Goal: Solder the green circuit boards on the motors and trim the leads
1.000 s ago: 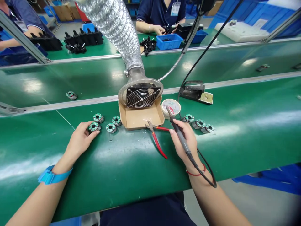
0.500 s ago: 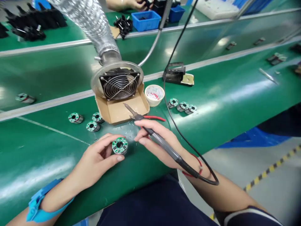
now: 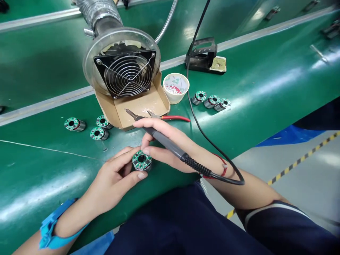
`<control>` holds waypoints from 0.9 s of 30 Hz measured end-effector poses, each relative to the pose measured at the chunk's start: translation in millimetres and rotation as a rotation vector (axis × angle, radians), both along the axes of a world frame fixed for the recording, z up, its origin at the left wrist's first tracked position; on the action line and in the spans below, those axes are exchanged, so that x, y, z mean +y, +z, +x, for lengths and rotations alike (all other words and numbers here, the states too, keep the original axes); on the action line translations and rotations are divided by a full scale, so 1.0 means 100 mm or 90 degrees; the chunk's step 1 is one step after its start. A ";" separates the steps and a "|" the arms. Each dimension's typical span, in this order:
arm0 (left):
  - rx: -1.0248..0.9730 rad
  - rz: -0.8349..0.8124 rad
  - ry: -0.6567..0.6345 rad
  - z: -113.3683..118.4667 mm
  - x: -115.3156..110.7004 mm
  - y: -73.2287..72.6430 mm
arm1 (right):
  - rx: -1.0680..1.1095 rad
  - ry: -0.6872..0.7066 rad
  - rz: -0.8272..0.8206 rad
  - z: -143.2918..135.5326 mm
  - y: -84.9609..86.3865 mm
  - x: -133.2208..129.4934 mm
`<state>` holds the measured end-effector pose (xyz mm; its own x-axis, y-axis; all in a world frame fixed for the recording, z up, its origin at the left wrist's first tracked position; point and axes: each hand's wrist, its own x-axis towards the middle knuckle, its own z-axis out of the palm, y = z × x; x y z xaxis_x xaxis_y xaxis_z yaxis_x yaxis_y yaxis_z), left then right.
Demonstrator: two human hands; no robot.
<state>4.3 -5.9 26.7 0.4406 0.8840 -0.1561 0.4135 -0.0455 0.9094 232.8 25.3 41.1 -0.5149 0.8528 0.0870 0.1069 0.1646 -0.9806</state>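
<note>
My left hand [image 3: 114, 177] grips a small motor with a round green circuit board [image 3: 142, 161] on top, low over the green table. My right hand [image 3: 170, 141] holds a soldering iron [image 3: 166, 141] whose tip points up and left, over a cardboard tray [image 3: 138, 109]. The thumb and a finger of my right hand are at the upper edge of the board. Red-handled pliers [image 3: 175, 117] lie just beyond that hand, partly in the tray. Left of the tray stand three similar motors [image 3: 98, 133].
A round fan [image 3: 130, 76] with a foil duct stands behind the tray. Beside it are a tub [image 3: 175, 88], an iron stand with sponge [image 3: 218, 63] and three more motors [image 3: 199, 97]. A black cable [image 3: 195, 117] loops down to my right wrist.
The view has tilted down and come closer. My right hand has moved to the motor, its fingertips now at the board's edge. My left hand keeps its grip.
</note>
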 end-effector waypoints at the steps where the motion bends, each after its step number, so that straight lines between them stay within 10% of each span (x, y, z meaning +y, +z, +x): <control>1: 0.001 0.005 0.001 0.00 0.00 0.01 | -0.002 0.005 -0.001 0.00 0.01 0.01; 18: 0.024 0.012 0.028 -0.03 0.02 -0.04 | -0.081 0.010 0.070 -0.09 0.01 0.09; 27: 0.152 0.180 0.018 0.11 0.12 -0.15 | -0.110 -0.116 0.161 -0.12 -0.38 -0.09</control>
